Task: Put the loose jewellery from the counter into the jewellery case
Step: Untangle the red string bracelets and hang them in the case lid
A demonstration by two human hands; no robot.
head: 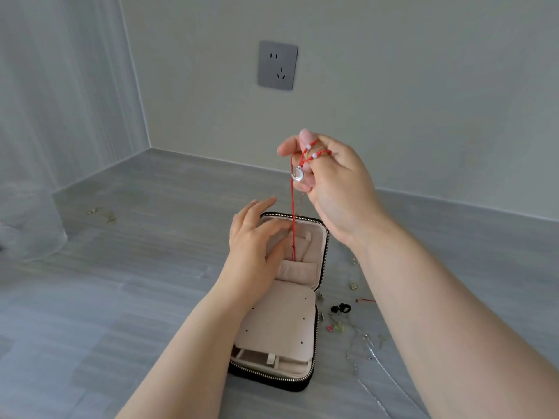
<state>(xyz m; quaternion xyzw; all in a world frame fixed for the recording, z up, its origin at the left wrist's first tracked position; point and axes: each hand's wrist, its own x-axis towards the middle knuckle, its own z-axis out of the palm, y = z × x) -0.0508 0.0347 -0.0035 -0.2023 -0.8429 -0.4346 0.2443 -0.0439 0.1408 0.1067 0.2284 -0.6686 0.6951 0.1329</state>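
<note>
1. Red cord (pixel 292 207)
- Pos.: in the air above the bench (pixel 136 297), over the far half of the jewellery case (pixel 324 258).
- Long axis vert. Top end is looped over the right hand (pixel 332 176). The free end points straight down, w/ its tip inside the far half at a pink pocket.
- Two white beads (pixel 314 154) sit on the looped part. A silver crescent pendant (pixel 298 174) hangs just under the loop.

2. Hands
- Right hand: raised, fingers (pixel 305 137) curled narrow, gripping the cord, which runs over the forefinger.
- Left hand (pixel 254 237): lies on the far half's lining, fingers (pixel 261 207) nearly straight, relaxed, holding nothing. Tips are just beside the cord; contact cannot be told.

3. Case
- Open; black zip rim, pink lining. Long axis runs from the bench's near edge toward its back edge.
- A pink flap (pixel 278 319) w/ small holes covers the near half, so the compartments under it show only in part.
- Left side is hidden by the left hand & forearm.

4. Hard to make out
- Loose pieces (pixel 337 316): on the bench just right of the case, small & blurred. A silver chain (pixel 369 346) & a red scrap (pixel 366 300) are legible; the right forearm covers part of the group.
- Small bits (pixel 110 219) toward the back left corner: type unclear.
- Thin pale chain (pixel 300 202) beside the cord: top end hidden by the right hand.
</note>
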